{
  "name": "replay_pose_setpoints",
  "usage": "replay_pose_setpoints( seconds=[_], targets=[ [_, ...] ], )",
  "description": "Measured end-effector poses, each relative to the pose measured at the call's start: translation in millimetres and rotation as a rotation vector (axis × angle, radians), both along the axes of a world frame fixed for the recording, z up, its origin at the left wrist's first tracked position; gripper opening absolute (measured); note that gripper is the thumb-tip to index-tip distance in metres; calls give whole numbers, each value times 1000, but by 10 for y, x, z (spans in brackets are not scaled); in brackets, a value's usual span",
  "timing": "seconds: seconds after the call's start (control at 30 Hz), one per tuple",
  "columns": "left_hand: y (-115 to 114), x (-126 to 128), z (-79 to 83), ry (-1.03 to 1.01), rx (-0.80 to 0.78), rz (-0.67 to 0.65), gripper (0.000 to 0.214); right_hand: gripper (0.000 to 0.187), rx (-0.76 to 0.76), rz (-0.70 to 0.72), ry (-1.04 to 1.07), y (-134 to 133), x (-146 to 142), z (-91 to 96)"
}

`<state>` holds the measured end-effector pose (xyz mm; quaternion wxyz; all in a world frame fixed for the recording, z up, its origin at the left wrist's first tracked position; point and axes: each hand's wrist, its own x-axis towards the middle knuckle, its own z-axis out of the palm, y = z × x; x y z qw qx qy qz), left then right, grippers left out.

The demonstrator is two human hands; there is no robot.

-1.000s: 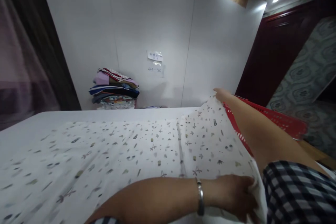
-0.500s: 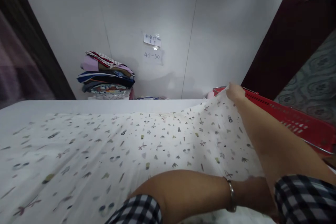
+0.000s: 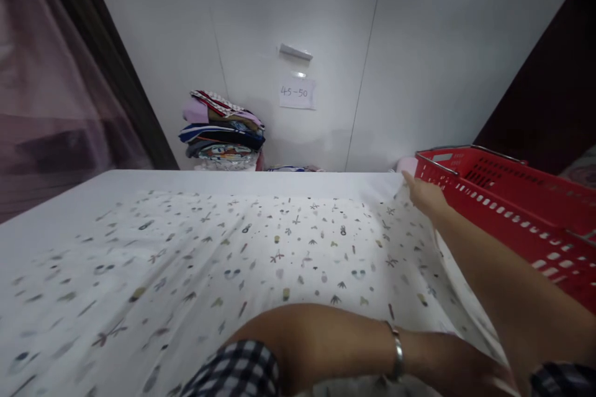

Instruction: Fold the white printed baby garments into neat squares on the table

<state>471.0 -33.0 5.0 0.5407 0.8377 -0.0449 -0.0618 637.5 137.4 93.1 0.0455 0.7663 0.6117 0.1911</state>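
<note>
A thin white cloth (image 3: 298, 248) printed with small plants, sunglasses and other little motifs lies spread over the white table, with soft creases on its left part. My right hand (image 3: 424, 193) pinches its far right corner near the table's back edge. Lower down, my left hand (image 3: 465, 363) reaches across to the cloth's near right side, a silver bangle on its wrist. Its fingers are dim and partly hidden, but appear closed on the cloth's edge. Between the two hands, the right edge of the cloth runs in a folded line beside my right forearm.
A red plastic basket (image 3: 507, 211) with metal handles stands along the right side. Behind the white table (image 3: 139, 180) is a stack of folded fabrics (image 3: 226, 130). A paper marked 45-50 (image 3: 297, 93) hangs on the wall; a pinkish curtain (image 3: 56, 99) is at left.
My right hand has lowered the cloth's far corner, which was lifted, towards the table. My view has turned right, showing more of the red basket. The upper paper on the wall has curled up.
</note>
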Motion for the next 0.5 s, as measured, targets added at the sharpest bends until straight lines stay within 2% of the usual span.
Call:
replay_pose_setpoints(
  seconds=[0.03, 0.07, 0.13, 0.23, 0.3, 0.33, 0.43, 0.5],
  targets=[
    [145, -211, 33, 101, -79, 19, 41, 56, -36, -10, 17, -13, 19, -112],
    [312, -428, 64, 155, -62, 74, 41, 57, -76, -22, 36, -28, 41, -226],
    [697, -845, 110, 120, 122, 303, 35, 60, -164, -35, 81, -59, 85, -446],
    [1343, -1357, 118, 152, 327, 677, 36, 60, -264, -37, 145, -90, 106, -703],
    [1775, -1623, 95, 195, 600, 900, 32, 56, -284, -49, 164, -74, 68, -795],
    [1980, -1739, 79, 214, 668, 969, 32, 52, -278, -55, 165, -49, 31, -816],
    [2510, -2023, 22, 263, 813, 1099, 32, 45, -236, -20, 163, 101, -152, -826],
    [2769, -2152, -32, 280, 901, 1145, 29, 45, -213, 48, 181, 255, -319, -838]
  ],
)
